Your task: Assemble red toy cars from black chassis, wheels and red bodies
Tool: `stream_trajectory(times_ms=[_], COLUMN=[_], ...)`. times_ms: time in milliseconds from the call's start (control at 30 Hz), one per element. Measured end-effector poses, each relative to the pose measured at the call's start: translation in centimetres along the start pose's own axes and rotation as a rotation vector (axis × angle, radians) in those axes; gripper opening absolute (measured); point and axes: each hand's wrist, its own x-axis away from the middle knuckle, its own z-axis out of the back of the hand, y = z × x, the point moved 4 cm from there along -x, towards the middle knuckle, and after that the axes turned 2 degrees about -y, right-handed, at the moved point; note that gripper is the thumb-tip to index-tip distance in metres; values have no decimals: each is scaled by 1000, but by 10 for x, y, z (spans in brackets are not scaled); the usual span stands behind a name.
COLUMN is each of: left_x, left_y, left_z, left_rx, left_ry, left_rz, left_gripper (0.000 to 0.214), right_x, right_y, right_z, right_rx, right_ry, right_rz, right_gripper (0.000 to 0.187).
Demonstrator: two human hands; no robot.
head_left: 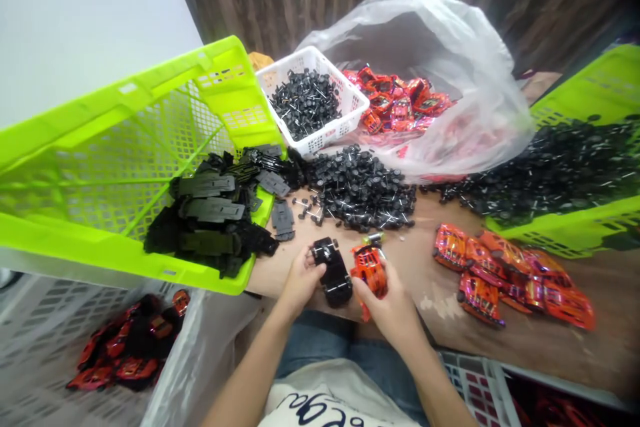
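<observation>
Chassis (333, 271) in L hand (299, 283), fingers closed round its near end, over the table (550, 347) front edge. Shell (370, 270) gripped in R hand (395, 307), just beside chassis. My read of risk: one-end grip, so a twist could drop chassis off the edge. Wheel pile (360, 190) close behind; an elbow knock would scatter it.

Both bare forearms come in from the near edge and converge toward the middle. The left forearm (250, 373) slants up and to the right, and the left hand (299, 279) has its back to the camera, fingers curled in a grip and thumb on top. The right forearm (437, 383) slants up and to the left. The right hand (395, 307) is likewise closed, knuckles up, just beside the left.
</observation>
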Motion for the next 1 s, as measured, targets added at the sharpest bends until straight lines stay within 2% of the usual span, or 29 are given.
stream_trajectory(times_ms=[133, 233, 300, 367, 533, 633, 700, 767, 833, 900, 1000], left_x=[9, 10, 7, 3, -11, -19, -24, -27, -28, -27, -23], left_y=[-8, -14, -19, -27, -46, -48, -47, -45, -44, -42, -36], left_z=[-27, -33, -32, -33, -43, -46, -45, -43, -43, -44, -44], left_rx=[83, 118, 148, 171, 209, 208, 202, 200, 203, 211, 250], left_ry=[-167, -206, -193, -174, -68, -41, -31, -13, -6, -17, -49], left_rz=[-4, 0, 33, 85, 81, 74, 71, 76, 86, 95, 143], left_gripper=[51, 50, 54, 56, 47, 45, 46, 47, 48, 48, 47], right_x=[-1, 1, 1, -4, -27, -33, -31, -26, -20, -18, -18], right_y=[-16, -14, -10, -6, -2, -5, -12, -14, -9, -3, -1], right_z=[-7, -1, 7, 8, -12, -6, 3, 9, 12, 15, 21], right_rx=[7, -138, -310, -392, -183, -152, -58, 140, 340, 419, 277], right_ry=[-36, 4, 56, 116, 196, 238, 119, -75, -195, -213, -198], right_rz=[68, 39, 22, 50, 176, 241, 350, 442, 457, 446, 428], right_gripper=[61, 57, 45, 34, 27, 26, 29, 44, 57, 53, 49])
